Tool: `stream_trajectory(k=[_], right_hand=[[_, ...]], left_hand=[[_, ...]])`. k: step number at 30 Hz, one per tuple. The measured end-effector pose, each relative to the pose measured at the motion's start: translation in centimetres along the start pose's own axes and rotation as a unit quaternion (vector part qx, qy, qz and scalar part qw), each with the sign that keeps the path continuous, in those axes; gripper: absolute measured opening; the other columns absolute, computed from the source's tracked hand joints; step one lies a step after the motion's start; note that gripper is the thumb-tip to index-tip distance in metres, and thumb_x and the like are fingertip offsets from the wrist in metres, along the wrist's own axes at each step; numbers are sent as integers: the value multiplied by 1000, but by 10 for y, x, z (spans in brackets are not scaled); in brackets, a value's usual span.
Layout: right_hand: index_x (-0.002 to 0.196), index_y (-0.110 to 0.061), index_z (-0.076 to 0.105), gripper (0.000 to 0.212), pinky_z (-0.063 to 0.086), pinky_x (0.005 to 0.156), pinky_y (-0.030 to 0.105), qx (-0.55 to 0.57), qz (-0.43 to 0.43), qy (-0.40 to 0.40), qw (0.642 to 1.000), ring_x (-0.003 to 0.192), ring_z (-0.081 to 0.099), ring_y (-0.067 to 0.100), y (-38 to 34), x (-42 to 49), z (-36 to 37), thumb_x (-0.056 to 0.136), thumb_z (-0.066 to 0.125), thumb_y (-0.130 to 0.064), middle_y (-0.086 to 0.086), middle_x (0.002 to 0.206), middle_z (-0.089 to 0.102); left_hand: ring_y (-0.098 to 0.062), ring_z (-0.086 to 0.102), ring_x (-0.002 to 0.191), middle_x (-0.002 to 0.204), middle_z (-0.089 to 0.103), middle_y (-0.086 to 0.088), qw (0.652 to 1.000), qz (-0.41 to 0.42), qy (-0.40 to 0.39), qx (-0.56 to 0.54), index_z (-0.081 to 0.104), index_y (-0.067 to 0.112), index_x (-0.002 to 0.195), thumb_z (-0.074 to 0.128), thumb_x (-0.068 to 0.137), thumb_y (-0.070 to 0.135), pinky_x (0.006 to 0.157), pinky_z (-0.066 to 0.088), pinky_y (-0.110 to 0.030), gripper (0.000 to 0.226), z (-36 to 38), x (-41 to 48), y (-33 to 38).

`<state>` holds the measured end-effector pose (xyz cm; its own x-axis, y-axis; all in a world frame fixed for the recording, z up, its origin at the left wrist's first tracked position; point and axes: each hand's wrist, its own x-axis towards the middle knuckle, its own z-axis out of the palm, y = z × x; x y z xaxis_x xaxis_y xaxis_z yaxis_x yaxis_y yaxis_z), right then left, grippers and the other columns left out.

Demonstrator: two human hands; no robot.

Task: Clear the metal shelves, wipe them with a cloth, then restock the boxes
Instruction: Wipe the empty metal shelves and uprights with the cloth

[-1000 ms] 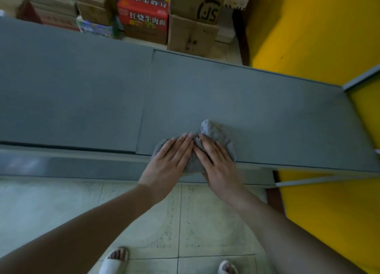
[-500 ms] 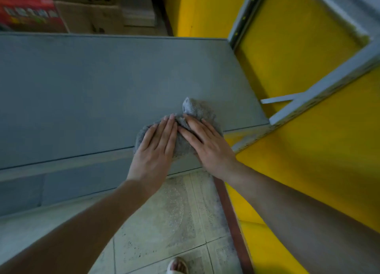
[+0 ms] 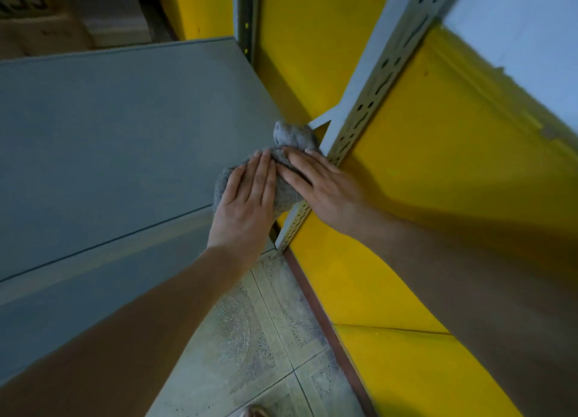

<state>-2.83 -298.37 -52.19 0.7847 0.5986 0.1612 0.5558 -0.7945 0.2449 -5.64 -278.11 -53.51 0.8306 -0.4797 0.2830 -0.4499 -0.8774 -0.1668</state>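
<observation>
Both hands lie flat, fingers straight: left hand (image 3: 247,197) and right hand (image 3: 322,186) press the grey cloth (image 3: 289,138) onto the shelf (image 3: 109,128) at its front right corner. The perforated upright (image 3: 375,82) stands directly beside the cloth, with the yellow wall (image 3: 438,172) behind it. Cardboard boxes (image 3: 34,25) sit beyond the shelf's far edge.

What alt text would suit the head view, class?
A left hand and right hand press flat on a crumpled grey cloth at the end of a grey metal shelf, beside a perforated upright post. Yellow wall behind; tiled floor below.

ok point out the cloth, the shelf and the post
cloth (image 3: 292,135) head view, bunched far end
shelf (image 3: 125,135) head view, bare grey top
post (image 3: 378,86) head view, slotted face, upper part
</observation>
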Motion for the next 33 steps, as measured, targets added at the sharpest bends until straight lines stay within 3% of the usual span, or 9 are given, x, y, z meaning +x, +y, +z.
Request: stream_trajectory(k=[7,10,14,16,19,23,27,29,33], right_hand=[[152,-7,42,56,27,123,47,186,115,80,972,152,29,28,-63,-41,-4,98,54,0,16,160,35],[157,-16,33,67,32,121,46,241,108,4,965,153,24,26,-108,-98,22,97,62,-7,8,166,25],[156,-20,31,78,40,117,43,256,87,-102,957,146,29,21,-152,-137,99,90,72,-14,1,162,26],[154,-19,31,82,43,114,43,262,89,-133,952,141,30,19,-161,-134,135,87,75,-11,1,159,29],[155,-18,28,85,42,115,43,248,107,-117,956,142,39,25,-162,-110,192,86,75,-7,4,159,31],[161,-17,19,83,32,121,42,175,99,-83,976,151,24,29,-145,-68,260,90,61,-6,8,168,10],[162,-11,12,81,27,124,43,164,216,-126,954,157,0,29,-164,-58,352,95,57,-8,9,170,-9],[162,-12,8,86,23,125,43,177,237,-133,946,157,-2,26,-179,-59,389,95,62,-12,7,169,-8],[162,-15,6,93,7,128,43,159,156,-132,966,156,-9,24,-172,-40,429,94,67,-32,4,170,-7]], left_hand=[[-24,10,156,167,15,-13,988,32,23,-151,17,0,158,60,89,-1,126,11,-43,81,-12,-44,-5],[-22,24,152,162,32,-12,969,56,-5,-242,30,4,155,78,78,1,123,21,-43,90,3,-115,10],[-19,46,138,155,44,-6,944,81,-118,-296,35,9,151,94,60,29,112,44,-46,110,85,-180,25],[-18,52,128,147,53,-5,938,76,-136,-311,39,9,149,96,55,31,112,42,-41,112,129,-185,24],[-17,49,127,144,57,-8,944,72,-74,-313,45,5,147,82,74,12,113,35,-34,83,195,-169,14],[-20,43,141,158,40,-6,966,59,-28,-248,37,6,153,72,87,24,120,24,-38,77,280,-146,-5],[-22,-8,155,168,-12,-6,975,31,-179,-125,-10,11,160,51,100,47,126,-3,-45,93,385,-139,1],[-22,-20,153,166,-22,-8,962,37,-252,-100,-19,10,156,51,97,55,126,-6,-46,102,427,-139,9],[-22,-3,156,169,-2,-7,973,24,-173,-150,0,8,160,47,98,55,127,-3,-42,90,469,-141,15]])
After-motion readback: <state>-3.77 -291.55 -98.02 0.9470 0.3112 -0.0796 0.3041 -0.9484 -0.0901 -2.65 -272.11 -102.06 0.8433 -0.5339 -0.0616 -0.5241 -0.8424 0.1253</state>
